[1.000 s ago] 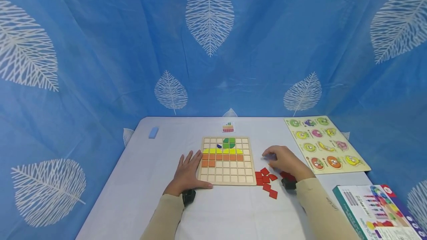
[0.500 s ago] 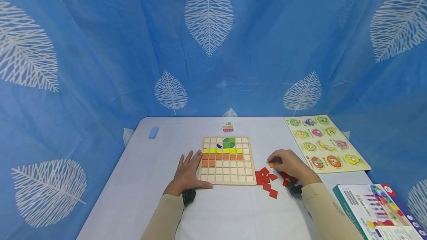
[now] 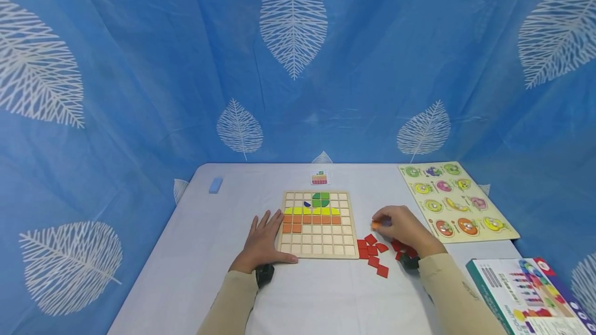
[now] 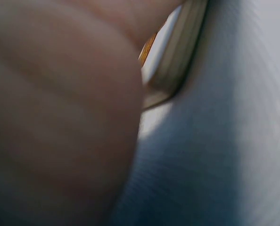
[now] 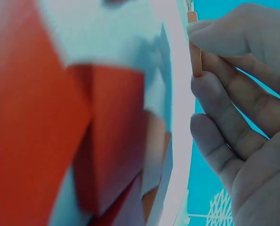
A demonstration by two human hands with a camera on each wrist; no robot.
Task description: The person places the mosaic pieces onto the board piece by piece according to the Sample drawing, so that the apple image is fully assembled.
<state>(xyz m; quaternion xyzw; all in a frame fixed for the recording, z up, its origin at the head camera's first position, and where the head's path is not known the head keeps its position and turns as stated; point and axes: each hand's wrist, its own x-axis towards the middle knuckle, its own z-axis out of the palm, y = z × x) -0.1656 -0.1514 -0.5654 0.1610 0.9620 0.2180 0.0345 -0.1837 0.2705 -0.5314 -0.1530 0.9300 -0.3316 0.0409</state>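
Left grip (image 3: 263,242) lies flat, fingers spread toward 12 o'clock; right grip (image 3: 404,228) curled, fingertips (image 5: 210,40) pinching toward 9 o'clock.

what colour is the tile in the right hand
Orange. The tile pinched in the right hand shows best in the right wrist view.

Even, bright, diffuse light fills the head view, with only faint shadows under the hands and board (image 3: 319,224); no glare. Wide-angle bending shows at 3 and 9 o'clock, curving the backdrop (image 3: 139,66). The left wrist view is dim and wholly blurred, a palm (image 4: 60,113) filling 9 o'clock. The right wrist view is bright, with red tiles (image 5: 60,141) out of focus and fingers (image 5: 234,99) sharper.
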